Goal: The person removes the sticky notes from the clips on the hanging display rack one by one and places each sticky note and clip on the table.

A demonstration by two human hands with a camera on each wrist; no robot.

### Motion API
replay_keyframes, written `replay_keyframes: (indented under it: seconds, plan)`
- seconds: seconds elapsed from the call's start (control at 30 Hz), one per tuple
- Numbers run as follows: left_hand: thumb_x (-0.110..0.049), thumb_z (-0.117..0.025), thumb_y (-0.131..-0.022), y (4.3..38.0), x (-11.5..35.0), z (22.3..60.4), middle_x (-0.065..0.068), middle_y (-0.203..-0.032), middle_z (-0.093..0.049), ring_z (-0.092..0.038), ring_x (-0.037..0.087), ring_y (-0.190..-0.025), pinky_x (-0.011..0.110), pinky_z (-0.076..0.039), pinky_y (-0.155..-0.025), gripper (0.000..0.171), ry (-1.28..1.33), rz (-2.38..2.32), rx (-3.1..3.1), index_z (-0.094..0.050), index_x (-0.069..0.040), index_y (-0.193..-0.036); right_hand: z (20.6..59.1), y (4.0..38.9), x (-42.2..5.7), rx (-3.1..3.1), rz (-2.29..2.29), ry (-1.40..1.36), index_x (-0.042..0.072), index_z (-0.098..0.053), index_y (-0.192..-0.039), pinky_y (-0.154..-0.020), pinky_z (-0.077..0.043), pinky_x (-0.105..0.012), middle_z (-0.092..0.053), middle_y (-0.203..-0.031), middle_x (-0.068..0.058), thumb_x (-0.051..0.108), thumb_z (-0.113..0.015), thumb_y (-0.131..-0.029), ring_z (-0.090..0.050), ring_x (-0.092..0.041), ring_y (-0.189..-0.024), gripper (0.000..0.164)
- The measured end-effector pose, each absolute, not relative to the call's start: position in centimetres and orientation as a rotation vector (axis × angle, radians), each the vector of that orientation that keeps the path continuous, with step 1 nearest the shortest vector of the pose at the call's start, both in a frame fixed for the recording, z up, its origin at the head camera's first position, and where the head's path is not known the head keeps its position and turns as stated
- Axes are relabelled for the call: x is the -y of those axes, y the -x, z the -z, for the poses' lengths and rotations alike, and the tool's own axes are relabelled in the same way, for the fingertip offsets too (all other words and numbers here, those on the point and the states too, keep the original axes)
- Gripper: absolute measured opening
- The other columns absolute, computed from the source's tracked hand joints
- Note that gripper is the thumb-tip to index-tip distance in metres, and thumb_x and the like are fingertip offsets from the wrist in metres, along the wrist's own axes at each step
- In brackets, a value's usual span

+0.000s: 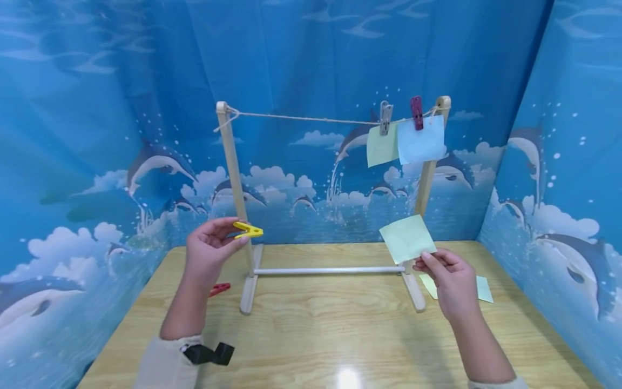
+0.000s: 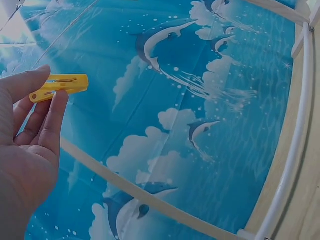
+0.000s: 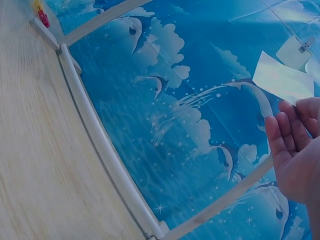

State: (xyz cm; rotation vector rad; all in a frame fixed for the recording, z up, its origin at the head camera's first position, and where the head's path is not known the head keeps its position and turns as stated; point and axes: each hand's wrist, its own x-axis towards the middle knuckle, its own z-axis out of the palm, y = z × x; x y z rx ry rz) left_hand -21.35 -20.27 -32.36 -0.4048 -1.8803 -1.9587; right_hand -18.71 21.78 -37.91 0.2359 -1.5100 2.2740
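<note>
My left hand [image 1: 210, 246] pinches a yellow clothespin [image 1: 249, 230] between thumb and fingers, in front of the rack's left post. In the left wrist view the clothespin [image 2: 67, 84] points away from the thumb. A pale green paper square [image 1: 408, 237] is pinched at its lower corner by my right hand [image 1: 454, 281], near the right post. On the string [image 1: 306, 118] above, a grey clothespin [image 1: 385, 119] grips a green paper square [image 1: 381, 147]. Beside it a dark purple clothespin [image 1: 417, 112] grips a light blue one [image 1: 421, 141], overlapping the green square's edge.
The wooden rack has a left post [image 1: 234, 162], a right post [image 1: 425, 186] and a white crossbar [image 1: 328, 270] low down. A red clothespin [image 1: 220, 289] lies on the table [image 1: 311, 329] at left. Paper squares [image 1: 484, 289] lie at right, partly behind my hand. A dolphin-print curtain [image 1: 301, 65] surrounds the table.
</note>
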Motion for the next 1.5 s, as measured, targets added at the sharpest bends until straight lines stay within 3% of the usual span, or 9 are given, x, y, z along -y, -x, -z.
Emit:
replay_keyframes:
  seconds: [0.4, 0.53, 0.87, 1.07, 1.23, 1.33, 1.5]
  plan:
    - [-0.003, -0.075, -0.085, 20.4, 21.2, 34.5, 0.011, -0.113, -0.067, -0.065, 0.016, -0.103, 0.025, -0.055, -0.086, 0.032, 0.273, 1.980, 1.930, -0.064, -0.001, -0.115, 39.7, 17.7, -23.1, 1.476, -2.281, -0.234, 0.001, -0.068, -0.084, -0.071, -0.059, -0.027, -0.071, -0.078, -0.008, -0.009, -0.058, -0.093, -0.070, -0.016, -0.071, 0.017]
    - [-0.006, -0.076, -0.085, 20.1, 21.5, 35.2, 0.003, -0.111, -0.068, -0.064, 0.014, -0.104, 0.024, -0.054, -0.086, 0.034, 0.205, 2.001, 1.951, -0.063, -0.001, -0.116, 40.2, 17.5, -23.5, 1.418, -2.305, -0.253, 0.000, -0.068, -0.085, -0.071, -0.059, -0.027, -0.071, -0.078, -0.009, -0.011, -0.056, -0.093, -0.070, -0.017, -0.070, 0.019]
    - [-0.009, -0.077, -0.084, 19.7, 22.6, 37.8, -0.001, -0.113, -0.066, -0.063, 0.010, -0.107, 0.022, -0.052, -0.087, 0.043, 0.026, 2.014, 2.011, -0.060, -0.002, -0.122, 41.7, 17.3, -24.7, 1.341, -2.336, -0.221, -0.002, -0.064, -0.084, -0.068, -0.059, -0.028, -0.071, -0.079, -0.011, -0.012, -0.056, -0.093, -0.070, -0.019, -0.070, 0.015]
    - [0.006, -0.074, -0.082, 19.3, 23.5, 39.9, -0.003, -0.103, -0.071, -0.066, 0.009, -0.100, 0.027, -0.058, -0.078, 0.031, 0.021, 2.143, 1.867, -0.067, -0.008, -0.109, 42.9, 17.2, -25.6, 1.255, -2.365, -0.230, -0.002, -0.064, -0.083, -0.068, -0.059, -0.028, -0.072, -0.079, -0.012, -0.015, -0.050, -0.094, -0.071, -0.020, -0.072, 0.022]
    - [0.024, -0.065, -0.078, 19.0, 24.2, 41.8, 0.003, -0.097, -0.072, -0.069, 0.013, -0.093, 0.029, -0.058, -0.076, 0.035, 0.135, 2.274, 1.634, -0.069, -0.002, -0.103, 43.8, 17.0, -26.2, 1.234, -2.366, -0.229, -0.003, -0.065, -0.082, -0.068, -0.060, -0.030, -0.071, -0.080, -0.013, -0.017, -0.050, -0.093, -0.070, -0.020, -0.074, 0.023]
    - [0.026, -0.063, -0.077, 18.8, 24.8, 42.7, 0.005, -0.096, -0.072, -0.069, 0.013, -0.092, 0.028, -0.057, -0.078, 0.035, 0.165, 2.303, 1.582, -0.068, 0.001, -0.102, 44.1, 16.8, -26.5, 1.232, -2.377, -0.205, -0.003, -0.065, -0.083, -0.068, -0.060, -0.030, -0.071, -0.081, -0.012, -0.017, -0.051, -0.093, -0.070, -0.020, -0.075, 0.022]
    - [0.027, -0.061, -0.077, 18.5, 25.8, 43.9, 0.002, -0.098, -0.072, -0.069, 0.012, -0.092, 0.024, -0.056, -0.080, 0.039, 0.158, 2.322, 1.578, -0.069, -0.003, -0.101, 44.8, 16.6, -27.1, 1.193, -2.412, -0.154, -0.003, -0.065, -0.084, -0.068, -0.060, -0.030, -0.071, -0.081, -0.012, -0.017, -0.051, -0.093, -0.070, -0.020, -0.074, 0.021]
